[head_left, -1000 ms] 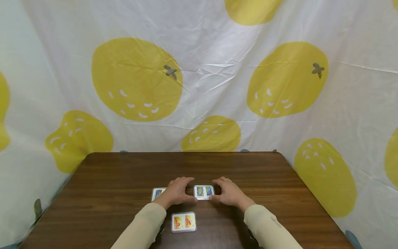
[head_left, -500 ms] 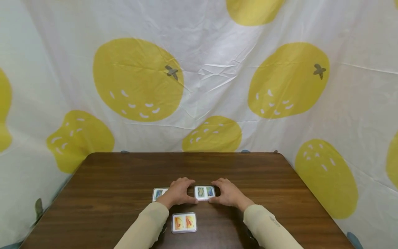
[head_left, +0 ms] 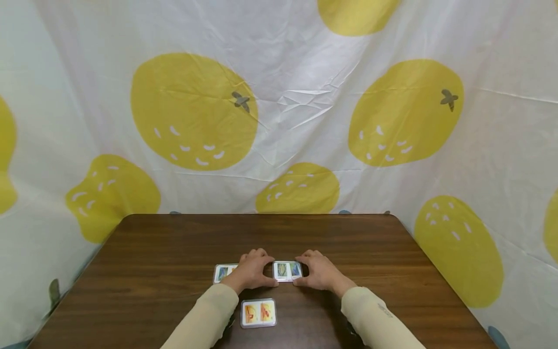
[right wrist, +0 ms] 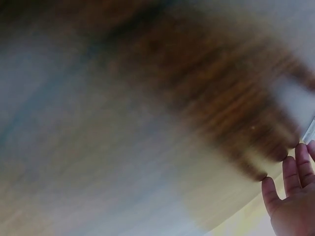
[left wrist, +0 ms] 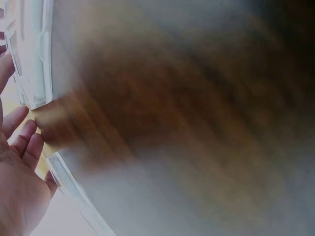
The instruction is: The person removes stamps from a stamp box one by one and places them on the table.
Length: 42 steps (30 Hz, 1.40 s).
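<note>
In the head view, a flat clear-edged case with two blue-green pictures (head_left: 287,271) lies on the dark wooden table (head_left: 165,242). My left hand (head_left: 250,271) holds its left end, forefinger at the far corner and thumb at the near corner. At the right end my right hand (head_left: 321,272) grips the corners the same way. Both wrist views are blurred in large part; the left fingers (left wrist: 28,140) and the right fingers (right wrist: 292,179) show at their edges, beside clear plastic edges.
A second case (head_left: 221,273) sits left of the left hand, partly hidden behind it. Nearer the front lies a case with two orange-yellow pictures (head_left: 258,313). Behind the table hangs a white cloth (head_left: 301,53) with yellow fruit prints.
Both forefingers have come down slightly onto the far corners of the middle case. The left hand has shifted a little to the right, showing more of the case beside it.
</note>
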Motion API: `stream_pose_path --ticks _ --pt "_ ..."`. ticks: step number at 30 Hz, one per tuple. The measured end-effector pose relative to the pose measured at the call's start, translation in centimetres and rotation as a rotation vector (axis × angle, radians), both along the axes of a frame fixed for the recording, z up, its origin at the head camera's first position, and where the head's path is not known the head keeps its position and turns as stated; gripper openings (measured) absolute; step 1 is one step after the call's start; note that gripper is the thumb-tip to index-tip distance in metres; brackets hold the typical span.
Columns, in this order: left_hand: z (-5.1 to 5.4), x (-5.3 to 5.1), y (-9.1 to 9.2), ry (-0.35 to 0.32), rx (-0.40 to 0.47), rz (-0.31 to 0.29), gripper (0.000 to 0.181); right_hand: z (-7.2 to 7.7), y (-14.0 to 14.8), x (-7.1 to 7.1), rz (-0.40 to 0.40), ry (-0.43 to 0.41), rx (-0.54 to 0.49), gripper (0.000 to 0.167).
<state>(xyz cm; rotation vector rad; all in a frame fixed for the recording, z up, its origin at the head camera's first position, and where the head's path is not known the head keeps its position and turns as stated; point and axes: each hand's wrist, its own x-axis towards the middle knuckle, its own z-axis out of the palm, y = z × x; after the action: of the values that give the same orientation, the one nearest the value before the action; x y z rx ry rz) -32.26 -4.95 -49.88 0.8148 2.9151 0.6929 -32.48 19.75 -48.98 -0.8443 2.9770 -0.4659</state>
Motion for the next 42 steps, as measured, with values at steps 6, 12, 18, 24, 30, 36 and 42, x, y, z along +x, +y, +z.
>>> stream_pose_path --ticks 6,12,18,24,30,36,42 --pt "0.3 0.3 0.1 -0.013 0.003 0.005 0.062 0.0 0.0 -0.1 0.013 0.007 -0.007 0.067" --pt "0.2 0.3 0.3 -0.020 0.022 0.002 0.060 0.0 0.1 -0.2 0.016 0.016 -0.005 0.062" --pt "0.7 0.3 0.6 -0.043 -0.004 0.016 0.057 -0.1 0.2 -0.2 0.016 0.026 0.003 0.061" --pt "0.6 0.2 0.6 -0.040 -0.015 0.025 0.056 -0.2 0.2 -0.1 0.010 0.021 0.006 0.060" --pt "0.4 0.2 0.7 -0.032 -0.025 0.024 0.054 -0.2 0.2 0.1 0.013 0.020 0.009 0.060" --pt "0.5 0.2 0.8 -0.049 -0.009 0.025 0.054 0.0 0.2 0.2 0.006 0.006 0.003 0.060" --pt "0.5 0.2 1.0 -0.049 0.033 0.004 0.053 -0.1 0.3 0.2 0.011 0.004 0.000 0.060"
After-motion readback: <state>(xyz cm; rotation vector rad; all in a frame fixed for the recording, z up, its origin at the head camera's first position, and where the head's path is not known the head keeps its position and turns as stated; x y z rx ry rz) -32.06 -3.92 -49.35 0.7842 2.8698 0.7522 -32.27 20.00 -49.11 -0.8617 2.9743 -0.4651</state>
